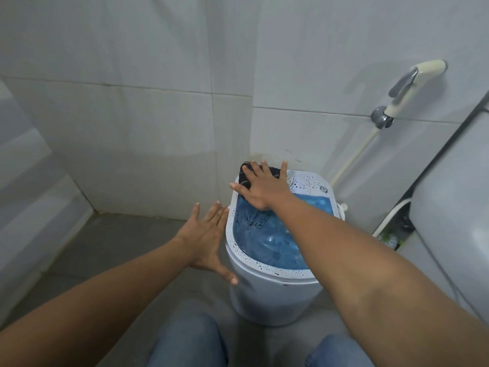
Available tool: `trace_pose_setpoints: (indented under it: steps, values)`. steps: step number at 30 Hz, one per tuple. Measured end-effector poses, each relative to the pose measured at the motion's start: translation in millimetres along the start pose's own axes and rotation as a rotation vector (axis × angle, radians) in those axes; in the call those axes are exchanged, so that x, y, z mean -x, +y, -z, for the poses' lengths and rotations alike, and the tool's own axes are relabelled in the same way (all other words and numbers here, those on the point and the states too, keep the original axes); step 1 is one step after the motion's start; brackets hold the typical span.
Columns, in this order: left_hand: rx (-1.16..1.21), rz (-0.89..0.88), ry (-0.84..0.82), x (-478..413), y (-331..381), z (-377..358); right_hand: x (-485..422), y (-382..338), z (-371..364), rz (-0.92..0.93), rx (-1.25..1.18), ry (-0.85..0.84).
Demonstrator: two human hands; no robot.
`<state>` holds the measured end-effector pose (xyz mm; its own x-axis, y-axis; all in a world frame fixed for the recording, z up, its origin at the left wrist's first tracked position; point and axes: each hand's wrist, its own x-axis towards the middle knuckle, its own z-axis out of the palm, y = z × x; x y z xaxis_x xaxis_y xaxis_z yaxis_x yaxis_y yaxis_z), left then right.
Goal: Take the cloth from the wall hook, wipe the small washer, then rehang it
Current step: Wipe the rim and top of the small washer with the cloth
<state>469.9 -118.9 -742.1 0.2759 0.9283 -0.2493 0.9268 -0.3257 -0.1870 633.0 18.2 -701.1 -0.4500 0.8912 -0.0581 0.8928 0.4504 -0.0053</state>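
The small washer (267, 295) is a white tub with a translucent blue lid, standing on the floor against the tiled wall. A dark cloth (245, 175) with pale stripes lies on the washer's far left top corner. My right hand (262, 185) lies flat on the cloth with fingers spread, pressing it onto the lid. Most of the cloth is hidden under this hand. My left hand (205, 235) is open with fingers apart, beside the washer's left rim, its thumb near the tub's side. No wall hook is in view.
A cream bidet sprayer (412, 83) hangs on the wall at upper right, its hose running down behind the washer. A white toilet tank (449, 213) stands at the right. Grey floor (119, 242) spreads to the left. My knees in jeans (190, 343) are at the bottom.
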Motion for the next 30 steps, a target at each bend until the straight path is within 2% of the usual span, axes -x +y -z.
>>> trace_pose_setpoints:
  steps: [9,24,27,30]
  values:
    - [0.189,0.038,0.014,1,-1,-3,7,3,-8,-0.054,-0.021,0.027]
    - [0.215,0.033,-0.044,5,-2,13,57,6,0,-0.033,-0.073,0.031]
    - [0.266,0.033,-0.046,8,1,18,68,18,-2,-0.010,-0.110,0.083]
    - [0.261,0.024,-0.038,8,2,20,67,26,0,-0.076,-0.327,0.252]
